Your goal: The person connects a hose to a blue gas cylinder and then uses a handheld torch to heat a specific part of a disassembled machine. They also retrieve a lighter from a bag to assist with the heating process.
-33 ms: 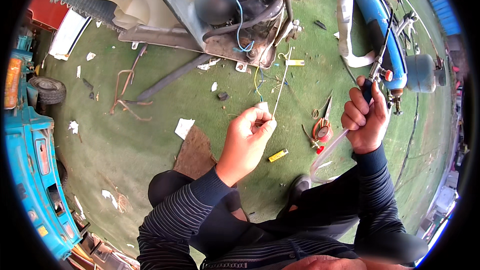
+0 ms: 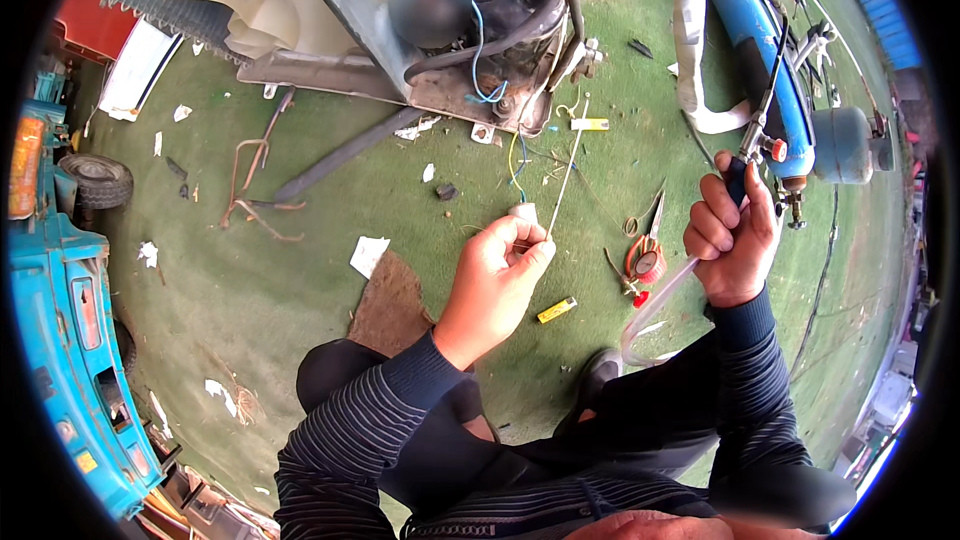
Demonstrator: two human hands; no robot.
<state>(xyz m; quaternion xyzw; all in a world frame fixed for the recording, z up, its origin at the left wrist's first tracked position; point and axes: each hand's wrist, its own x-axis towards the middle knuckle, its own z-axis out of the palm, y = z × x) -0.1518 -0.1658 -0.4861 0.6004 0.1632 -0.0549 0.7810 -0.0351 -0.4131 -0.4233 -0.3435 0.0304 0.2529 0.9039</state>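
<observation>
Pinched in left hand (image 2: pixel 500 285), centre: thin rod (image 2: pixel 569 166), shifted slightly right since the preceding picture. Clasped in right hand (image 2: pixel 735 230), right of centre: torch (image 2: pixel 752 145). Judged barely advanced, with rod and torch well apart.

Beyond the hands (image 2: pixel 500 275), the machinery (image 2: pixel 385 50) sits left of the cylinder (image 2: pixel 780 90).

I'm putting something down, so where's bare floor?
Bare floor: left of the brown scrap, below the branched pipe; a smaller patch between the lower yellow item and orange tool. Crowded: around the red-knobbed fitting and the wires by the metal base.
</observation>
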